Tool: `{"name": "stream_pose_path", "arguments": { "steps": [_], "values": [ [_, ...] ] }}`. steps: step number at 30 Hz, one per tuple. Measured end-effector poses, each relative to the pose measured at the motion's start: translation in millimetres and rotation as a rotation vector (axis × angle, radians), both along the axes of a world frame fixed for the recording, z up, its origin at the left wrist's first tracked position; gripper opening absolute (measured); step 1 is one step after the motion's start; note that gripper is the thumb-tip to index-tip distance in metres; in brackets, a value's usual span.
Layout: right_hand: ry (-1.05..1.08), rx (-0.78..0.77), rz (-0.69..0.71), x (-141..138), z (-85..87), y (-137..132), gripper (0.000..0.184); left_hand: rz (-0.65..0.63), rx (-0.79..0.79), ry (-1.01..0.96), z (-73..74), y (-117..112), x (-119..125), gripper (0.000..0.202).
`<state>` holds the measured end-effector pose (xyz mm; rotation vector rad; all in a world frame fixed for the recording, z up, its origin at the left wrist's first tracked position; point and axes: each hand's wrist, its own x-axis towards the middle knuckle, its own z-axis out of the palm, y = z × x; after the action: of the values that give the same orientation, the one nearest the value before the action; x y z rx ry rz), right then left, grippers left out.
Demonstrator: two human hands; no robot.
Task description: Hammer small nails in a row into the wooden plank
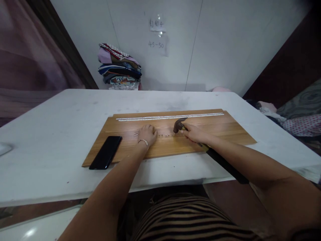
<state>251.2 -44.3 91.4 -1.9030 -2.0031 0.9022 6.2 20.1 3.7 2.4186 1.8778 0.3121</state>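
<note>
My right hand (194,133) grips a claw hammer (220,162) close to its head. Its dark, rusty head is over a row of small nails (168,135) standing in a wood-grain board (127,144); I cannot tell whether it touches one. The long black handle runs back under my right forearm. Left of the row, my left hand (148,134) rests on the board with its fingers curled in; what they hold, if anything, is hidden. Several loose nails (136,134) lie just beside it.
A black phone (105,152) lies across the board's left front edge. Two white measuring strips (170,117) run along the board's back. The board is on a white table (50,134). Folded clothes (120,67) are stacked behind, against the wall, below handwritten paper notes (157,36).
</note>
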Motion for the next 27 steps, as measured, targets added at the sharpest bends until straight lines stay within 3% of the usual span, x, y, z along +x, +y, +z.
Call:
{"name": "stream_pose_path", "arguments": {
  "steps": [7,21,27],
  "values": [
    [0.031,-0.076,-0.024,-4.0,-0.1,-1.4,0.02,0.006,0.004,0.019,3.0,-1.2,0.9,0.03],
    [0.01,-0.046,-0.015,-1.5,1.9,-2.2,0.021,0.004,0.005,0.022,1.7,-0.6,0.4,0.03],
    [0.046,-0.068,-0.021,-1.0,-5.9,0.7,0.02,0.004,0.0,-0.01,1.4,-0.3,0.2,0.029]
  ]
}}
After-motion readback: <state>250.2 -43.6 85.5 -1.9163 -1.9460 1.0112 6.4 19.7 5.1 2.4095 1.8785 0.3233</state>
